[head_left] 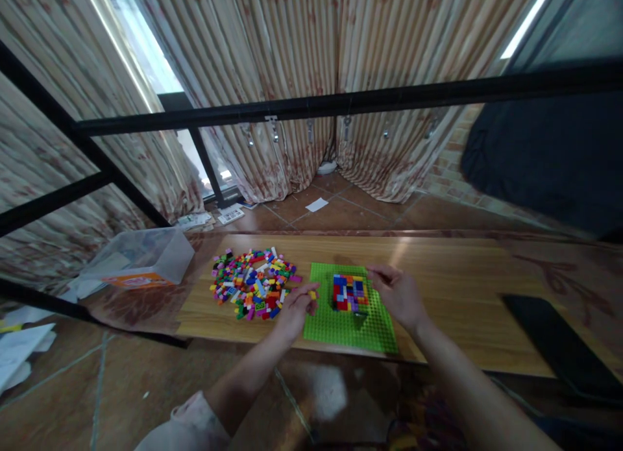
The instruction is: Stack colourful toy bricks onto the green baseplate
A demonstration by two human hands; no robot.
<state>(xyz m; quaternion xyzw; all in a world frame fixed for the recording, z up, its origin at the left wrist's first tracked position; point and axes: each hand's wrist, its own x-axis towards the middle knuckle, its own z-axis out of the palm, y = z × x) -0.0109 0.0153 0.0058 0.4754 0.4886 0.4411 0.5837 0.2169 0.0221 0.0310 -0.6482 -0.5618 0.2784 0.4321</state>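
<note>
A green studded baseplate (370,328) lies on the wooden table (462,295). On it stands a small block of red, blue, yellow and purple bricks (350,292). A heap of loose coloured bricks (253,283) lies to its left. My left hand (296,307) is at the plate's left edge, fingers pinched on a small yellow brick (313,295). My right hand (396,292) rests at the right side of the built block, fingers curled beside it; I cannot make out anything in them.
A clear plastic box with an orange label (141,259) sits at the table's left end. A dark flat object (555,344) lies at the right front. Black frame bars (341,104) cross overhead; curtains hang behind.
</note>
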